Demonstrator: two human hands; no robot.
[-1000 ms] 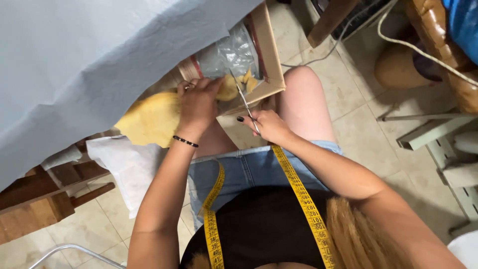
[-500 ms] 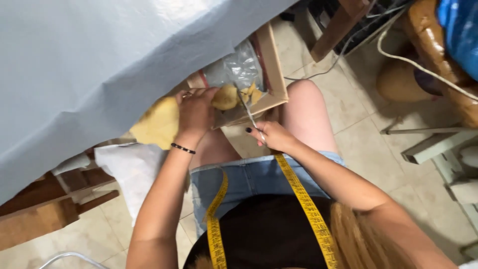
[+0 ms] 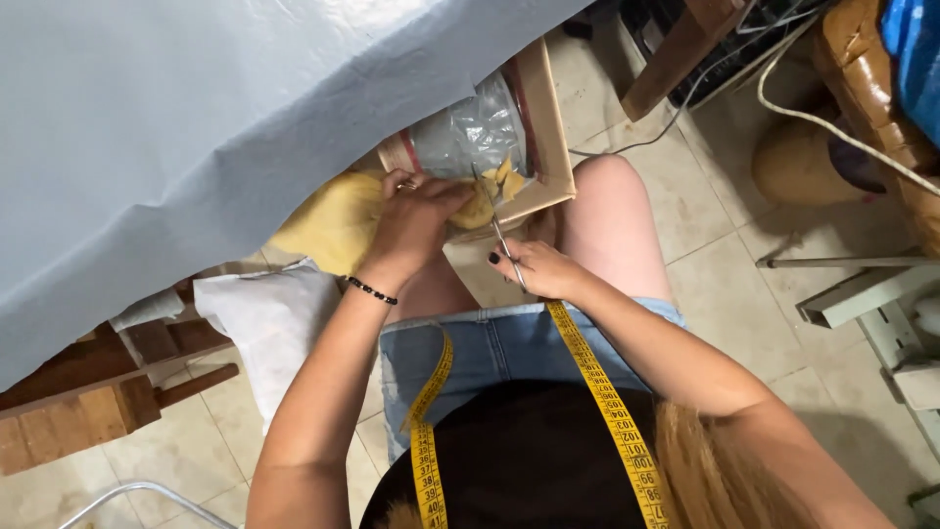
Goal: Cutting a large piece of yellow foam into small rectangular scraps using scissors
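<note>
My left hand (image 3: 416, 220) grips a piece of yellow fabric (image 3: 338, 220) over my lap, just below the edge of a large grey-blue cloth (image 3: 196, 127). My right hand (image 3: 539, 269) holds small metal scissors (image 3: 504, 240), their blades pointing up into the yellow fabric by my left fingers. Small yellow scraps (image 3: 504, 176) lie in a cardboard box (image 3: 548, 127) lined with a clear plastic bag (image 3: 470, 132). A yellow measuring tape (image 3: 607, 402) hangs around my neck.
A white cloth bundle (image 3: 269, 318) sits by my left knee. Wooden table parts (image 3: 88, 392) stand at the left. A white cable (image 3: 832, 122), a brown round object (image 3: 798, 162) and white metal frames (image 3: 871, 294) lie on the tiled floor at right.
The view has shifted slightly. My left hand has drawn the yellow fabric in toward the box, and the scissors have moved up to its edge, with scraps now lying in the box.
</note>
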